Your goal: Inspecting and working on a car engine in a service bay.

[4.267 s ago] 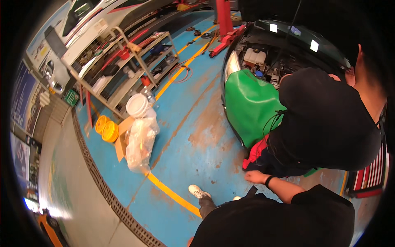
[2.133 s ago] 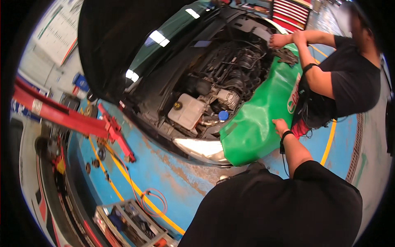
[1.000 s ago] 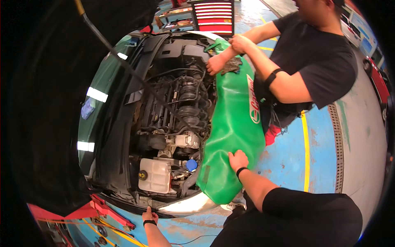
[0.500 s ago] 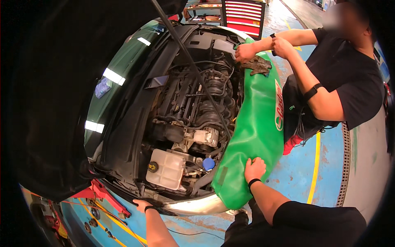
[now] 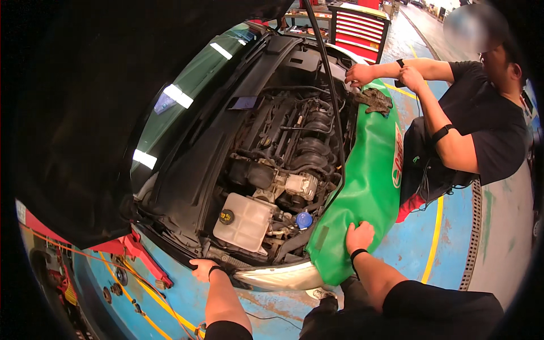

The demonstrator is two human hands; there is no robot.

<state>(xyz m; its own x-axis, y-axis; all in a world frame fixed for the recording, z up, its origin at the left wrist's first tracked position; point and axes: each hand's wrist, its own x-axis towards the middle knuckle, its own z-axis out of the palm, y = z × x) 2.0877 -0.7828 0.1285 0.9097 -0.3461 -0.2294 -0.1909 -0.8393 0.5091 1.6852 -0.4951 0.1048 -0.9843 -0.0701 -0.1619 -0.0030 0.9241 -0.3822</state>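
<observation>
Green cover [image 5: 371, 164] drapes over the car's [image 5: 209, 141] front edge, spanning roughly 1 to 5 o'clock of the engine [image 5: 311, 146], its near end reaching the headlight [image 5: 280, 277] at 6. At 5 o'clock the right hand [image 5: 360, 235] rests on it, fingers curled; whether they pinch a fold or only press, I cannot tell. The left hand [image 5: 202, 269], at 7, touches the body edge beside the headlight, fingers loosely bent — a grip cannot be confirmed.

As far as shown, the hood [image 5: 73, 113] is up, the prop rod [image 5: 324, 59] is set and the cover is laid. Nothing looks opened yet: the reservoir's [image 5: 242, 224] black cap [image 5: 226, 216] and the nearby blue cap [image 5: 304, 220] are on, and neither hand shows a tool.

For moving, the rod slants from 12 toward 4 — an edge to mind. Gloves [image 5: 374, 101] and a co-worker [image 5: 493, 130] crowd 2 to 3; the hood bounds 9. Room looks widest over the reservoir at 7.
</observation>
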